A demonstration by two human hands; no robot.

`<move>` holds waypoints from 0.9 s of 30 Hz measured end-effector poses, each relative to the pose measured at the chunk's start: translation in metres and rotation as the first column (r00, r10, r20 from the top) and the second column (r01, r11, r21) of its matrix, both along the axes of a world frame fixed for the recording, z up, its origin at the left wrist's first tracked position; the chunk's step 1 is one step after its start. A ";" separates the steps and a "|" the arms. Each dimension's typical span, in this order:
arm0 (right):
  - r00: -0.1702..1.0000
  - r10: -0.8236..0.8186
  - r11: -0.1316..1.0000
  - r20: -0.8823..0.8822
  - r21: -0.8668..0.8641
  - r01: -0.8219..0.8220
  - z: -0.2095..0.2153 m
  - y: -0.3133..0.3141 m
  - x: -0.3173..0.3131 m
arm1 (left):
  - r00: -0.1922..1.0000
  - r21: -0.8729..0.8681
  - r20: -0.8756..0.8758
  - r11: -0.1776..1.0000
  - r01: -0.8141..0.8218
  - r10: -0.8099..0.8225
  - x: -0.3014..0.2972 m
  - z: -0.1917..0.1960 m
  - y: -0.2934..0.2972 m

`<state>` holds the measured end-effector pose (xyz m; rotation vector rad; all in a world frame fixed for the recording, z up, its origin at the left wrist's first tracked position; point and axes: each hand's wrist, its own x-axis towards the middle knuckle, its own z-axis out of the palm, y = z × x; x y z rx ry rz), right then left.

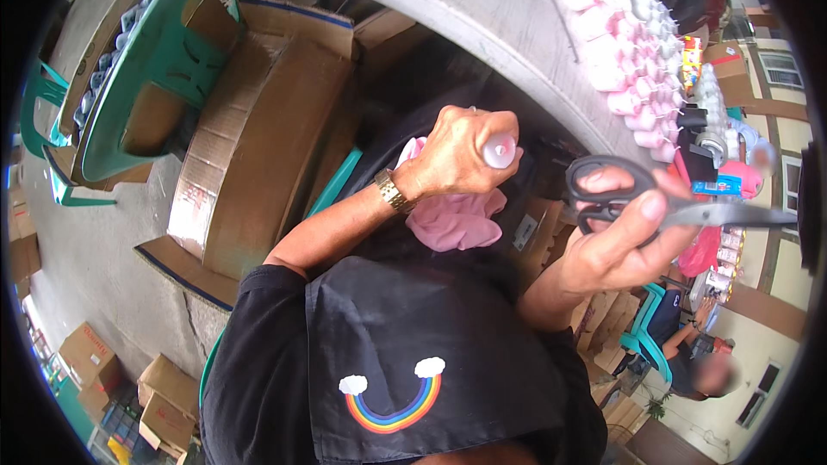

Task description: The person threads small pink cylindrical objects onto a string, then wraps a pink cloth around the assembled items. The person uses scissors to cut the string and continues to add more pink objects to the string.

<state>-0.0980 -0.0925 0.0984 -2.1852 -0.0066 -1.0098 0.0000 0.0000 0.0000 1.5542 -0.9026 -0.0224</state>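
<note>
My left hand (457,139), with a gold watch on its wrist, is closed around a small pale candle (499,153). The candle's round end faces up, with a pinkish centre. Below the same hand hangs or lies a pink cloth (455,222); whether my fingers also grip it is hidden. On the right, my right hand (622,237) holds scissors (613,192) by their black handles, fingers through the loops. Their metal blades point right, away from the candle, and look slightly blurred.
Rows of pink and white candles (627,77) with wicks stand on the grey table (482,9) ahead. A large cardboard box (250,138) and a green chair (159,69) are at my left. Another person (689,362) sits far right.
</note>
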 end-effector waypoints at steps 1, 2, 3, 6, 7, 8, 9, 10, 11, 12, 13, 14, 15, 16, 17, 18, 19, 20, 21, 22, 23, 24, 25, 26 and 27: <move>0.998 -0.051 0.990 -0.049 -0.134 0.044 -0.012 0.000 0.007 | 1.000 -0.025 -0.019 0.999 0.020 -0.021 0.001 -0.001 0.000; 0.994 -0.090 0.961 -0.058 -0.268 0.072 -0.022 -0.002 0.014 | 0.998 -0.048 -0.041 0.998 0.037 -0.039 0.002 -0.004 -0.001; 0.998 -0.053 0.943 -0.018 -0.331 0.044 -0.016 -0.006 0.015 | 0.997 -0.053 -0.060 0.997 0.054 -0.057 -0.002 0.006 -0.003; 0.996 -0.086 0.987 0.035 0.138 0.080 -0.008 -0.004 -0.008 | 0.998 -0.052 -0.033 0.997 0.052 -0.053 -0.005 0.001 -0.003; 0.991 -0.066 0.992 0.116 0.113 0.053 -0.008 -0.002 -0.009 | 0.999 -0.015 -0.021 0.999 0.034 -0.035 -0.002 0.001 -0.005; 0.983 -0.078 0.996 0.165 0.057 0.069 -0.004 -0.003 -0.007 | 0.996 -0.049 -0.048 0.996 0.075 -0.077 -0.003 0.005 -0.006; 0.975 -0.100 0.995 0.199 0.009 0.101 0.000 -0.004 -0.006 | 0.991 -0.082 -0.070 0.990 0.110 -0.116 -0.005 0.008 -0.006; 0.997 -0.069 0.971 0.042 -0.226 0.076 -0.005 -0.003 0.004 | 0.991 -0.099 0.095 0.990 0.103 -0.094 -0.003 0.011 -0.006; 1.000 -0.016 0.941 -0.007 -0.337 0.012 -0.011 -0.002 0.013 | 0.993 -0.074 -0.066 0.993 0.093 -0.098 -0.005 0.011 -0.005; 0.998 -0.001 0.983 -0.056 -0.184 -0.009 -0.009 0.000 0.010 | 0.995 -0.064 -0.019 0.993 0.097 -0.098 -0.004 0.012 -0.004; 0.999 0.006 0.999 -0.048 -0.052 -0.008 -0.010 0.004 0.005 | 0.994 -0.040 0.022 0.993 0.108 -0.107 -0.005 0.011 -0.001; 0.997 -0.070 0.997 0.013 -0.036 0.071 -0.006 0.000 -0.003 | 0.988 -0.030 -0.055 0.989 0.143 -0.145 -0.006 0.007 0.000; 0.983 -0.163 0.986 0.085 -0.017 0.165 0.002 -0.004 -0.012 | 0.995 -0.015 -0.020 0.995 0.094 -0.094 -0.005 0.006 0.000; 0.981 -0.098 0.995 0.168 0.009 0.098 -0.001 -0.002 -0.010 | 0.995 -0.046 0.017 0.994 0.094 -0.094 -0.005 0.008 -0.001; 0.991 -0.066 0.992 0.120 -0.101 0.078 -0.006 -0.001 -0.004 | 0.995 -0.067 0.061 0.994 0.088 -0.084 -0.006 0.010 -0.002; 0.996 -0.076 0.947 -0.042 -0.317 0.059 -0.011 -0.001 0.000 | 0.996 -0.055 0.065 0.996 0.073 -0.069 -0.003 0.011 -0.003; 0.999 -0.006 0.983 -0.053 -0.183 -0.004 -0.018 -0.003 0.008 | 0.997 -0.030 0.061 0.998 0.053 -0.051 -0.004 0.010 -0.002; 0.991 -0.004 1.000 -0.136 -0.026 0.001 -0.019 -0.005 0.007 | 0.993 -0.060 0.115 0.997 0.041 -0.034 -0.003 0.008 -0.001; 0.986 0.030 0.990 -0.161 0.138 -0.008 -0.020 -0.007 0.002 | 0.997 -0.037 0.045 0.997 0.064 -0.063 -0.005 0.006 -0.002; 0.978 0.033 0.970 -0.208 0.244 0.019 -0.021 -0.013 -0.002 | 0.998 -0.044 0.047 0.998 0.033 -0.031 -0.010 0.001 -0.003; 0.968 -0.032 0.974 -0.249 0.211 0.086 -0.019 -0.021 -0.006 | 0.996 -0.061 0.083 0.998 -0.002 0.007 -0.004 -0.002 -0.009; 0.976 -0.033 0.978 -0.214 0.192 0.075 -0.022 -0.028 -0.007 | 0.997 0.021 0.050 0.998 0.060 -0.061 -0.004 -0.007 -0.009; 0.975 -0.045 0.981 -0.217 0.175 0.085 -0.026 -0.035 -0.007 | 0.989 -0.027 0.128 0.997 0.073 -0.069 -0.002 -0.012 -0.013; 0.965 -0.021 0.970 -0.263 0.227 0.083 -0.034 -0.038 -0.010 | 0.986 -0.007 0.131 0.994 0.105 -0.103 -0.002 -0.019 -0.016; 0.939 0.014 0.964 -0.344 0.254 0.078 -0.041 -0.041 -0.019 | 0.983 0.019 0.130 0.991 0.130 -0.132 -0.002 -0.028 -0.016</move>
